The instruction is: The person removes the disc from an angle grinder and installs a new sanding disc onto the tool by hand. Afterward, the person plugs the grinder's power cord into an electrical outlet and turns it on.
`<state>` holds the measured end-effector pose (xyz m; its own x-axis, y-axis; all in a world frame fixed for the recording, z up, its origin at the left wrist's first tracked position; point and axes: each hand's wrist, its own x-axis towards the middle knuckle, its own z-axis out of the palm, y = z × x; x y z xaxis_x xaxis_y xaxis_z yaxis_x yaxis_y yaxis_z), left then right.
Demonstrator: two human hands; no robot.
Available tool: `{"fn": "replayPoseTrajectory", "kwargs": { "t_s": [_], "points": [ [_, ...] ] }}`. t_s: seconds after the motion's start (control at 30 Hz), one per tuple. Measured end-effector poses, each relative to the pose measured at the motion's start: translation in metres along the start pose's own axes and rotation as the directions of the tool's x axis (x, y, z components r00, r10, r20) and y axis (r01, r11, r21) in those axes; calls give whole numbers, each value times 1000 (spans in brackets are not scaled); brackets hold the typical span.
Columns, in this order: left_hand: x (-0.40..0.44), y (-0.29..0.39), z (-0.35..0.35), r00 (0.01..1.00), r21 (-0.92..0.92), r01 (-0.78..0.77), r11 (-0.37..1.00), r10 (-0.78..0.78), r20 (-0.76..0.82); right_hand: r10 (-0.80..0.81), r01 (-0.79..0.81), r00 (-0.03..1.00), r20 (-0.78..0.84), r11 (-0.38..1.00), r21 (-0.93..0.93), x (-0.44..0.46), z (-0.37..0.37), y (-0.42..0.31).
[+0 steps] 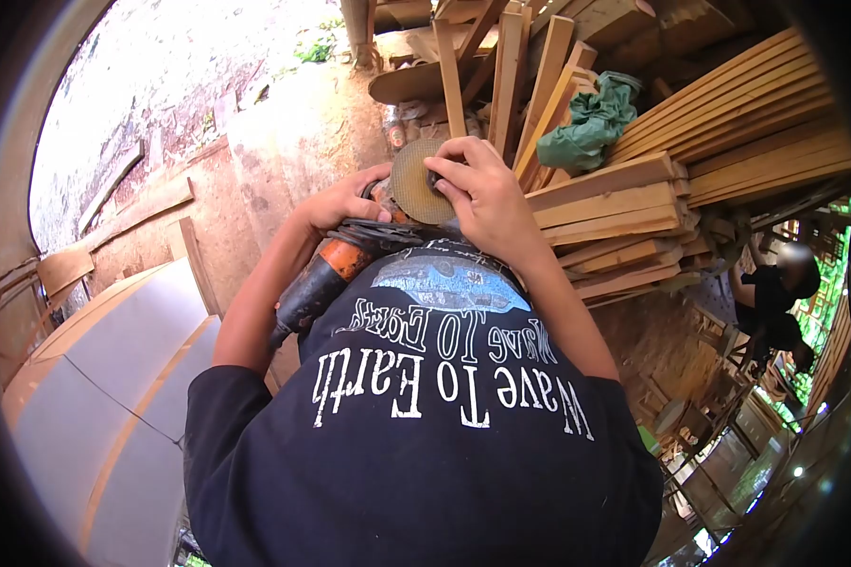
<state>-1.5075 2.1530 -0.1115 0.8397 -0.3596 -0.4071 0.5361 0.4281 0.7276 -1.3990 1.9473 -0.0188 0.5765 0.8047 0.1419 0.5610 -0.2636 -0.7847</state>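
An angle grinder with an orange and black body (pixel 342 257) rests against the front of my dark T-shirt, its black handle end slanting down to the left. My left hand (pixel 350 200) is closed around the grinder's head, thumb on top. A round, tan, mesh-patterned disc (pixel 411 170) faces up at the grinder's head. At the disc's centre, my right hand (pixel 487 194) pinches a small dark nut (pixel 433 180) between thumb and fingers. The right fingers partly cover the nut and the disc's right side. A dark cord bundle lies beneath the left hand.
Stacked sawn timber (pixel 624 213) fills the right, with a crumpled green bag (pixel 591 123) on it. Upright wooden strips (pixel 506 80) stand ahead. Pale panels (pixel 113 378) lie at left beside bare earth ground (pixel 284 142). Another person (pixel 775 298) in dark clothing is farther off at right.
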Motion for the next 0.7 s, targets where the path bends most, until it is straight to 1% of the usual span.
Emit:
{"fn": "replayPoseTrajectory", "kwargs": {
  "t_s": [0.17, 0.27, 0.37, 0.47, 0.57, 0.7],
  "points": [
    [-2, 3, 3, 999, -2, -27, 1000, 27, 38, -103, 106, 993, 56, 994, -40, 0, 1, 5],
    [-3, 4, 4, 999, -6, -22, 1000, 23, 46, -124, 127, 989, 79, 992, -26, -1, -4, 1],
    [-4, 4, 6, 999, -6, -22, 1000, 22, 44, -61, 60, 996, 58, 998, 27, -2, -4, -1],
    [-2, -2, 1, 998, -4, -37, 999, 37, 44, -6, 5, 998, 70, 1000, 23, -3, -2, -2],
    [-3, 0, 2, 999, 34, -32, 999, 30, 41, -20, 19, 997, 69, 1000, 17, -4, -2, -1],
    [-3, -1, 1, 999, 10, -9, 1000, 8, 43, -4, 4, 998, 55, 1000, 2, -3, -3, -3]
  ]
}}
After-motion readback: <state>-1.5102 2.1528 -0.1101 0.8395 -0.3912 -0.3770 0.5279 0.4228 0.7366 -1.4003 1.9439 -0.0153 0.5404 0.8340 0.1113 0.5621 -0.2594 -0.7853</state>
